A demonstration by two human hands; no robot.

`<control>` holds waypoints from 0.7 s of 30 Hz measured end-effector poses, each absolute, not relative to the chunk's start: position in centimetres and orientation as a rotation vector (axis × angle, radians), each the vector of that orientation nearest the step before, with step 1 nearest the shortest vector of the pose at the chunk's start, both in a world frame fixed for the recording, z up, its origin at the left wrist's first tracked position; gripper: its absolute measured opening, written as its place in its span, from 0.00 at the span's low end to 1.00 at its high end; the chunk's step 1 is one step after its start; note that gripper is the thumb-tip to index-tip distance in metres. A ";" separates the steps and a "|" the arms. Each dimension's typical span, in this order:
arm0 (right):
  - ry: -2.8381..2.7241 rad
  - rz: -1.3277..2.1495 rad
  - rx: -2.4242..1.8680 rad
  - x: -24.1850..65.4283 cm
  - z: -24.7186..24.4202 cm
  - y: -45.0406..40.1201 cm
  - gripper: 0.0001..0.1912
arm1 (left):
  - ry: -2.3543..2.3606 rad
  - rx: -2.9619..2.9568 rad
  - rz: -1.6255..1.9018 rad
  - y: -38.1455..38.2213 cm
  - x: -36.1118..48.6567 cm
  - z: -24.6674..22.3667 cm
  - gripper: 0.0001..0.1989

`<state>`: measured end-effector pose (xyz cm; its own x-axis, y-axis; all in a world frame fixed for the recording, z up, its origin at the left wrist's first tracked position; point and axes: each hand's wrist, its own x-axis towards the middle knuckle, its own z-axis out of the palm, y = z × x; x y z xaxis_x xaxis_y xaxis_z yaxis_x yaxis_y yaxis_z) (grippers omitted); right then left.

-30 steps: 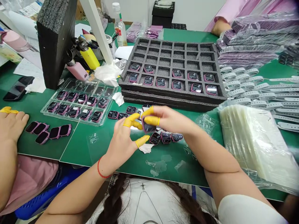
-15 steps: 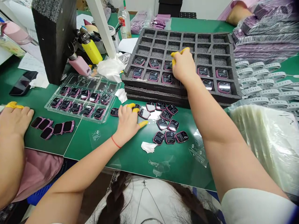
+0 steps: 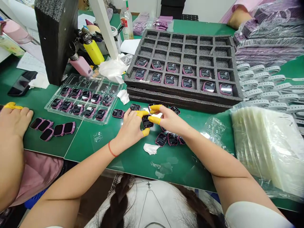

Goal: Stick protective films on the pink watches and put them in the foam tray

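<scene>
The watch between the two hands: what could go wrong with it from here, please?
The watch is only at the covered fingertips of the left hand and right hand, so it might slip. The loose watches lie close by; a finger or forearm could knock them together and perhaps scratch them. Clear film scraps lie near the table edge and might cling to an arm.

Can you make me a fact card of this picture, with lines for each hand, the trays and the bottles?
Left hand: yellow-tipped finger and thumb around a purple-edged watch
Right hand: yellow-tipped fingers at the same watch
Black foam tray: two nearest rows filled, six watches each
Clear tray: ten watches
Bottles: yellow, pink, clear
</scene>
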<state>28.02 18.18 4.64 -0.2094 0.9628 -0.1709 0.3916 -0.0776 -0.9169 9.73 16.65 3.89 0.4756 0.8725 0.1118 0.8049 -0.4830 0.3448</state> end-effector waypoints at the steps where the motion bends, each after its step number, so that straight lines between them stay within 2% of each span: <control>1: -1.553 1.435 -1.421 27.8 4.9 17.7 0.17 | 1.398 2.450 0.420 16.1 9.6 4.8 0.23; 4: -1.304 1.787 -1.248 27.1 6.3 16.4 0.07 | 1.323 2.361 0.507 14.6 9.3 7.0 0.24; 8: -1.144 1.878 -1.140 26.6 7.7 15.3 0.03 | 1.326 2.272 0.603 13.1 9.3 8.2 0.23; 11: -1.102 1.907 -1.102 26.5 8.2 14.7 0.04 | 1.342 2.250 0.648 12.5 9.5 8.4 0.21; 15: -1.043 1.917 -1.073 26.2 8.1 14.1 0.09 | 1.349 2.285 0.663 11.9 9.6 8.6 0.23; 21: -1.001 1.913 -0.998 25.7 7.4 13.6 0.11 | 1.425 2.279 0.623 11.5 9.9 8.8 0.23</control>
